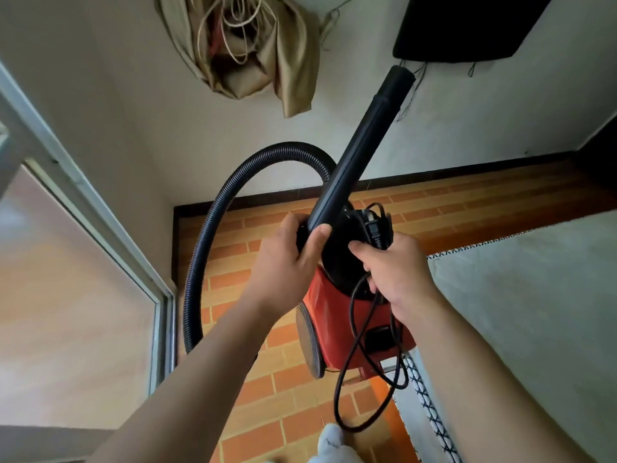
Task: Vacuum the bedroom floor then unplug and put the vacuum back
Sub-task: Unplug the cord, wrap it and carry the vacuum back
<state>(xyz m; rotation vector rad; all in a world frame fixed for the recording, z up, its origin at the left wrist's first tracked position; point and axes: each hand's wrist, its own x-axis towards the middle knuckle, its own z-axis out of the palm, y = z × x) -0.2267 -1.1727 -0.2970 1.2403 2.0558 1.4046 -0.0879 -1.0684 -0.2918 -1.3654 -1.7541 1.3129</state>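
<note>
A red canister vacuum [337,315] hangs off the floor in front of me, black top upward. My left hand [287,259] grips the lower end of its black rigid tube [364,138], which points up and away toward the wall. A ribbed black hose [213,228] loops from the tube round to the left and down. My right hand [397,272] grips the bundled black power cord [354,355] at the vacuum's top, with the plug [375,230] sticking up above my fingers. Loose loops of cord dangle below the canister.
The floor [277,399] is orange brick-pattern, with a dark skirting along the white wall. A glass sliding door [80,262] is on the left. A grey mattress or bed edge [521,295] lies on the right. Bunched curtain fabric [253,51] and a dark panel [467,25] hang on the wall.
</note>
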